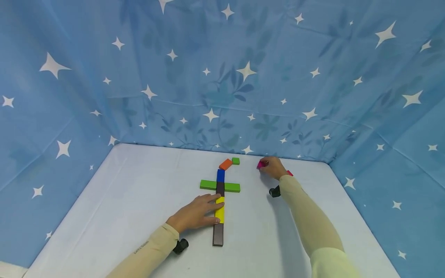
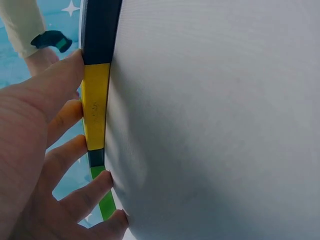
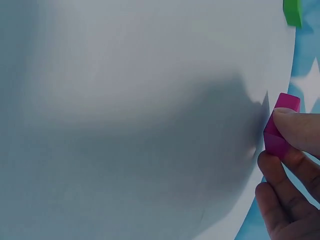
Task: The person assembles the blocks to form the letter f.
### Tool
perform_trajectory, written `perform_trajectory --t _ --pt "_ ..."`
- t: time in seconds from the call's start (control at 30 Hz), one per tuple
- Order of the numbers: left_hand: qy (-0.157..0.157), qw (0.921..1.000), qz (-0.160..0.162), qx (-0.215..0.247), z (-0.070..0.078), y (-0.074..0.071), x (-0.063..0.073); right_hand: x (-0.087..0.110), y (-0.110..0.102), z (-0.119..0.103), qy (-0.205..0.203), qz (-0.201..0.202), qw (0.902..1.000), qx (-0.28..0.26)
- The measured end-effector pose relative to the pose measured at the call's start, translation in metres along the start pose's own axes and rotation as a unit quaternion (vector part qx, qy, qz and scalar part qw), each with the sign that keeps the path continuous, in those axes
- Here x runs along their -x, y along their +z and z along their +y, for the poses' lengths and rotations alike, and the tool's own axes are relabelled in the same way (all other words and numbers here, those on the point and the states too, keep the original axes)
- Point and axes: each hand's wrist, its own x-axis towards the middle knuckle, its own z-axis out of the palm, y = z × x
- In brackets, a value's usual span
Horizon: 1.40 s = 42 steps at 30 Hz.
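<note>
My left hand [image 1: 196, 212] lies beside the line of blocks, its fairly straight fingers touching the yellow block [image 1: 219, 214]. A dark block [image 1: 218, 234] sits at the near end of the line, and another dark block [image 1: 220, 189] follows beyond the yellow. Green blocks [image 1: 232, 187] stick out on both sides of it. Farther on come a blue block [image 1: 220, 175], a slanted orange block [image 1: 226, 164] and a small green block [image 1: 236, 161]. At the far right, my right hand [image 1: 274, 168] pinches a magenta block [image 3: 276, 142] between thumb and fingers, close over the table.
A reddish-pink block [image 1: 289, 173] shows partly behind the right wrist. All of this is on a white table [image 1: 146, 173], with a blue star-patterned curtain [image 1: 194, 85] along its back and sides. Black wrist cameras [image 1: 181, 246] hang under both forearms.
</note>
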Motion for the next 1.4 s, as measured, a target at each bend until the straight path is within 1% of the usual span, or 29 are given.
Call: perform_trajectory --t 0.2,0.37,0.43,0.53,0.63,0.7,1.07,1.17,1.4 --pt "0.002 1.0 -0.001 0.002 0.001 -0.001 0.0 -0.012 0.016 -0.02 0.004 -0.008 0.9999 -0.009" --pt "-0.005 1.0 -0.002 -0.008 0.0 -0.001 -0.002 -0.022 0.028 -0.032 -0.008 -0.011 0.9999 -0.004" --pt "-0.006 0.9999 -0.003 -0.008 0.0 -0.001 -0.002 -0.025 0.032 -0.036 -0.006 -0.014 0.9999 0.003" --pt "-0.004 1.0 -0.003 -0.007 0.0 0.0 -0.002 -0.028 0.036 -0.04 0.01 -0.016 0.9998 0.008" --pt "-0.002 0.9999 0.002 -0.015 -0.001 -0.001 -0.001 -0.032 0.039 -0.044 0.022 -0.013 0.9996 0.008" --pt "-0.001 0.9998 0.005 -0.019 -0.001 -0.002 -0.002 -0.033 0.04 -0.046 0.023 -0.009 0.9997 0.01" --pt "-0.012 0.9999 -0.003 -0.007 -0.001 0.0 0.0 -0.032 0.044 -0.057 0.023 -0.003 0.999 0.039" --pt "-0.011 0.9998 -0.003 -0.014 -0.001 0.001 -0.001 -0.032 0.043 -0.055 0.022 -0.002 0.9987 0.047" --pt "-0.007 0.9996 0.0 -0.028 0.0 0.0 -0.002 -0.034 0.044 -0.053 0.012 0.003 0.9989 0.046"
